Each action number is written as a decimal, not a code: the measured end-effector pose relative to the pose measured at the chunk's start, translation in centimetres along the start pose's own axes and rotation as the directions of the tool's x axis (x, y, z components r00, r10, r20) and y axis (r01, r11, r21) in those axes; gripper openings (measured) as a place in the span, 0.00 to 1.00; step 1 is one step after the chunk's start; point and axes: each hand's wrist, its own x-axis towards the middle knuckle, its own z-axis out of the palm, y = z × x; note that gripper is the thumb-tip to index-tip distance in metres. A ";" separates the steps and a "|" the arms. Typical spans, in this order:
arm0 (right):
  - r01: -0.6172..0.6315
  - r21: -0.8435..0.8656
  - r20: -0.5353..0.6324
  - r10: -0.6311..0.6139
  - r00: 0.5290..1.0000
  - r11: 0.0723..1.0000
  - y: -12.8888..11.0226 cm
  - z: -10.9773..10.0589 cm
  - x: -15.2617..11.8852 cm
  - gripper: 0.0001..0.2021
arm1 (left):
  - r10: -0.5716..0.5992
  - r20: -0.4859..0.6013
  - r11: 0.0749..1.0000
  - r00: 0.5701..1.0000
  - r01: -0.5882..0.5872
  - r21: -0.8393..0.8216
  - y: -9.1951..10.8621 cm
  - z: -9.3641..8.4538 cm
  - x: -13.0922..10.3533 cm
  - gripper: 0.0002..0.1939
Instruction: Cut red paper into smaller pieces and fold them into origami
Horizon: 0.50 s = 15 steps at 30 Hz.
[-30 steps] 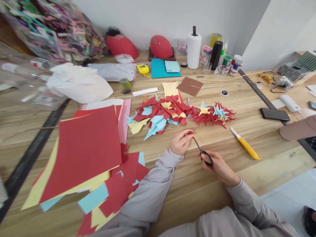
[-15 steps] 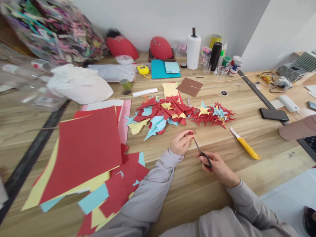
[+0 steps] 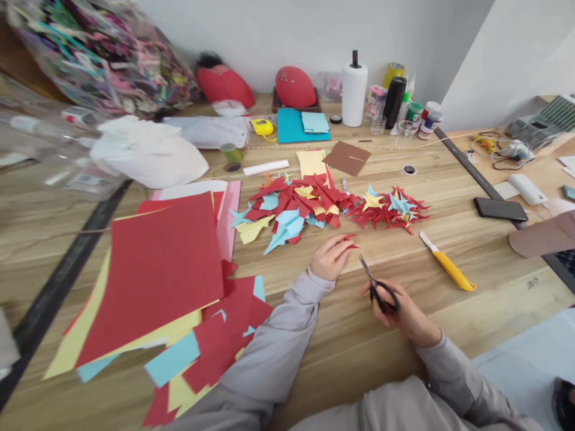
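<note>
Between the fingertips of my left hand [image 3: 330, 258] is a small folded red paper piece [image 3: 351, 242] with pointed ends. My right hand [image 3: 406, 314] is closed around the black handles of a pair of scissors [image 3: 371, 276]. The blades are slightly apart, pointing up and left, a short gap from the red paper. Just beyond my hands lies a heap of folded red, blue and yellow paper pieces [image 3: 287, 230]. Right of it sits a pile of spiky folded paper shapes [image 3: 395, 209]. A yellow utility knife [image 3: 451, 269] lies to the right of my right hand.
Large red and yellow paper sheets [image 3: 157, 281] and loose scraps spread on the left. Along the back stand a white cylinder [image 3: 354, 96], a yellow tape measure [image 3: 262, 127] and several jars [image 3: 430, 123]. A phone [image 3: 499, 209] and a pink bottle [image 3: 534, 236] lie right.
The scissors have moved away from the red paper, down and to the right, and their blades have parted slightly. My left hand stays almost in place with the paper.
</note>
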 end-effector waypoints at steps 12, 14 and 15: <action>-0.003 -0.046 0.021 0.004 1.000 0.999 -0.2 0.5 0.8 0.23 | -0.191 0.100 0.970 0.976 0.204 -0.135 -0.3 0.2 -0.6 0.04; -0.011 -0.043 0.021 0.012 1.000 0.999 -0.3 0.6 0.8 0.23 | -0.199 0.102 0.967 0.975 0.212 -0.143 -0.3 0.1 -0.4 0.06; -0.014 -0.039 0.019 0.015 1.000 0.999 -0.3 0.6 0.8 0.24 | -0.203 0.100 0.965 0.974 0.216 -0.149 -0.2 0.1 -0.3 0.06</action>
